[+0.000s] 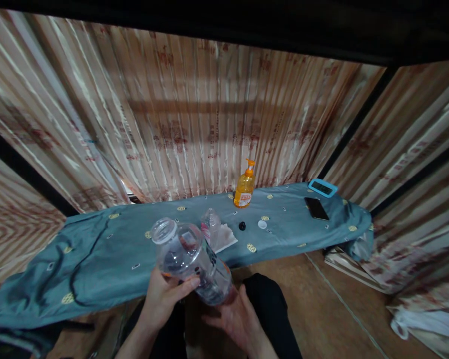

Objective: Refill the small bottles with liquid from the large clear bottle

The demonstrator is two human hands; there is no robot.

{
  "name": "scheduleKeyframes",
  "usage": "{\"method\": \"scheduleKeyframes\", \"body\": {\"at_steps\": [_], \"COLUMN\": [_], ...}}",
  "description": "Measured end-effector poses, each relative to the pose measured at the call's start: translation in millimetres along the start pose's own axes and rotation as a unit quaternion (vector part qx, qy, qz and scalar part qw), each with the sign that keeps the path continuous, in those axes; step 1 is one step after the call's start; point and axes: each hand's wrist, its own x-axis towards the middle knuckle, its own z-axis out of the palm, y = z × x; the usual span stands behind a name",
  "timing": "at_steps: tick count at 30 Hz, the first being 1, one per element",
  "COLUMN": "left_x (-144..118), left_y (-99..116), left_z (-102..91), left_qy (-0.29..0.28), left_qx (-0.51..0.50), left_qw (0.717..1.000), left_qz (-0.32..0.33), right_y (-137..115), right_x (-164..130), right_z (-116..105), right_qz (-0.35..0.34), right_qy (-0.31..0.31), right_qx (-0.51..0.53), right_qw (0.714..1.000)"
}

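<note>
A large clear plastic bottle, uncapped and wide-mouthed, is tilted with its mouth toward the upper left. My left hand grips its side near the shoulder, thumb lying across the front. At the lower right end, my right hand cups the base, with its fingers partly hidden under it. Behind the large bottle, a smaller clear bottle with a pinkish label is on the bed, partly covered from view. Beside it lies a white piece of paper or tissue.
On the blue-green cloth are a small black cap, a white round lid, an orange pump bottle, a phone and a blue-framed digital clock. Patterned curtains hang behind; dark posts stand at the sides.
</note>
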Motion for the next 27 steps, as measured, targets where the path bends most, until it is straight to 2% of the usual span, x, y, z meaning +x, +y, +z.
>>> {"method": "scheduleKeyframes", "body": {"at_steps": [2,4,7,9,10,14,19,21,23,25,27], "left_x": [-3,-4,-2,0,2,11,24,29,35,44,58], "left_y": [-5,-9,-10,-7,-6,-4,-9,-11,-12,-13,-15], "left_z": [19.0,37.3,61.8,75.0,80.5,94.0,98.2,97.9,93.9,83.9,68.8], "left_qy": [-0.063,-0.112,-0.149,-0.205,-0.216,-0.254,-0.299,-0.302,-0.279,-0.235,-0.164], "left_qx": [-0.039,-0.058,-0.11,-0.108,-0.116,-0.164,-0.177,-0.163,-0.151,-0.129,-0.086], "left_qw": [0.997,0.992,0.982,0.971,0.968,0.953,0.935,0.937,0.948,0.962,0.976], "left_qz": [-0.012,-0.029,-0.037,-0.064,-0.058,-0.03,-0.074,-0.068,-0.019,0.058,0.113], "right_y": [-11,-20,-31,-37,-41,-54,-66,-69,-71,-74,-78], "right_x": [-6,-13,-22,-26,-27,-31,-34,-35,-36,-36,-37], "right_z": [6,8,3,-3,-6,-21,-23,-18,-11,-8,-9], "right_qz": [0.033,0.033,-0.005,-0.034,-0.045,-0.068,-0.043,-0.029,-0.026,-0.027,-0.034], "right_qy": [-0.029,-0.027,0.013,0.042,0.052,0.059,0.066,0.08,0.095,0.103,0.121], "right_qx": [0.045,0.071,0.087,0.092,0.094,0.109,0.127,0.129,0.129,0.13,0.132], "right_qw": [0.998,0.997,0.996,0.994,0.993,0.99,0.989,0.988,0.987,0.986,0.983]}}
